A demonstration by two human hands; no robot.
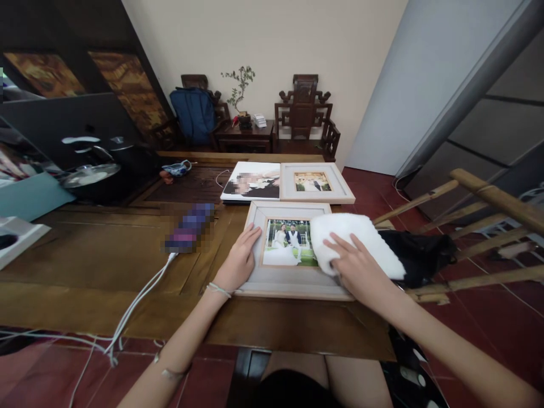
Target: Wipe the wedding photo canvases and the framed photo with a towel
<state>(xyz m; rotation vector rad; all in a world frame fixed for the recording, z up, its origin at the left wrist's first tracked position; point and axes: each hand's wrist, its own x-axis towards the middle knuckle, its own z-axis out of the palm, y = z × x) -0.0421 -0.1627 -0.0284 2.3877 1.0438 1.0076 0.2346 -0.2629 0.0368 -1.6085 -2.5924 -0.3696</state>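
Note:
A light wooden picture frame (293,281) with a pale mat and a photo of a couple lies flat near the table's front edge. My left hand (238,256) grips its left side, the fingers over the border and the thumb hidden. My right hand (355,263) holds a fluffy white cloth (359,229) against the right part of the frame. The index and middle fingers are stretched over the cloth, and part of it hangs past the frame's right edge. Under the cloth, the frame's right side and a strip of the photo are hidden.
Behind lie a second framed photo (335,192) and a white photo album (250,195). A phone (190,226) with a white cable (142,300) is on the left of the table (106,243), beyond it a lidded pot (93,178). A wooden chair (480,184) stands at right.

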